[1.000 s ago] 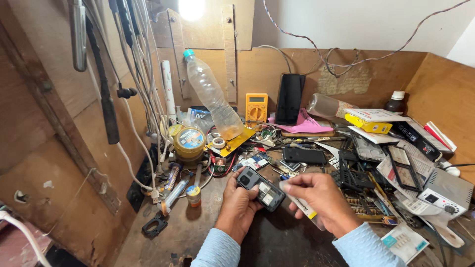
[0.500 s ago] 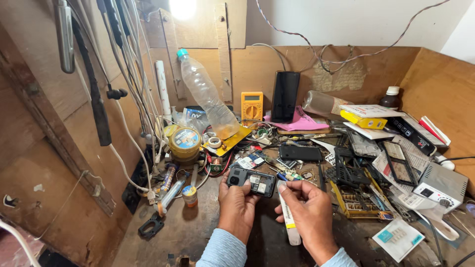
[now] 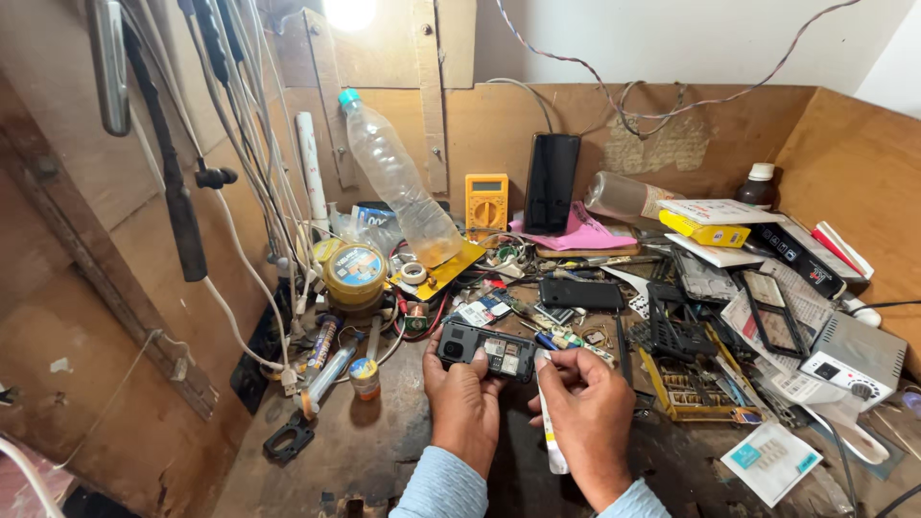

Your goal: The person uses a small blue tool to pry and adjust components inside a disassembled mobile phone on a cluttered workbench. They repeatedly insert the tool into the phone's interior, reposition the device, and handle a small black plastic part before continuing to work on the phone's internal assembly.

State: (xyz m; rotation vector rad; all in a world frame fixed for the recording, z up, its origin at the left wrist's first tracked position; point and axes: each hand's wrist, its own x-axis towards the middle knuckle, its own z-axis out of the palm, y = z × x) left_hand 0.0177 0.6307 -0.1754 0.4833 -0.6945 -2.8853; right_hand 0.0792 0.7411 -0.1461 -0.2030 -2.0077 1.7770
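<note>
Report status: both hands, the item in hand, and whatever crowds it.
Left hand grips opened black phone, back facing up. Right hand holds white tube, fingertips at phone's right end. Loose parts and cables crowd the bench just behind.

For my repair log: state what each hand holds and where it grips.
Left hand holds the opened phone by its lower edge, back facing up. Right hand holds a white tube around its middle.

Two bare hands (image 3: 467,403), light blue long sleeves (image 3: 443,484) ending at both wrists.
</note>
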